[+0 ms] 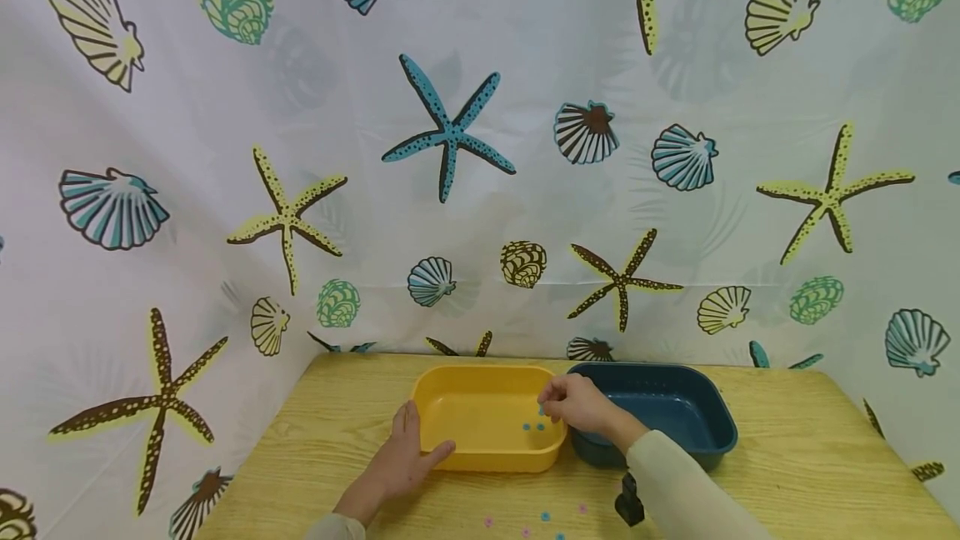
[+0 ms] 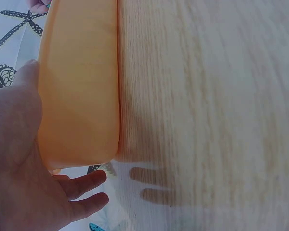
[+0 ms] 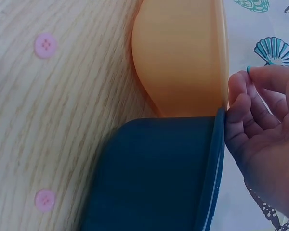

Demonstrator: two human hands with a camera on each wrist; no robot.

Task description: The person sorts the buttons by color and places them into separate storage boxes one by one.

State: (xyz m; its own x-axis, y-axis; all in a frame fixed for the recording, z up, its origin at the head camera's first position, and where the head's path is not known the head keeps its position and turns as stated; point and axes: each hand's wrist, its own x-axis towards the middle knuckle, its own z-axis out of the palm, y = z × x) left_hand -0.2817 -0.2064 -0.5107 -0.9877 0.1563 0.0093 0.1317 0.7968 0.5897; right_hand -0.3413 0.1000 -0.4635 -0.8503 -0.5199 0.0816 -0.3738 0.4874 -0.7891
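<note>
My left hand (image 1: 401, 452) rests against the left front corner of a yellow plastic basin (image 1: 487, 461), fingers extended and thumb on the front rim. In the left wrist view, two fingers of that hand (image 2: 19, 159) stretch out beside the basin's outer wall. Over the basin's right rim is my right hand (image 1: 581, 404), its thumb and fingers pinching a small blue button (image 3: 249, 69), of which only an edge shows. Small blue buttons (image 1: 527, 427) lie on the basin floor, below those fingers.
A dark blue basin (image 1: 720, 432) stands against the yellow one's right side. Several pink buttons (image 1: 489, 522) and blue buttons (image 1: 545, 517) lie on the wooden table (image 1: 285, 473) in front. A shell-patterned curtain (image 1: 525, 190) hangs behind and at both sides. A black wrist mount (image 1: 629, 502) sits by the right sleeve.
</note>
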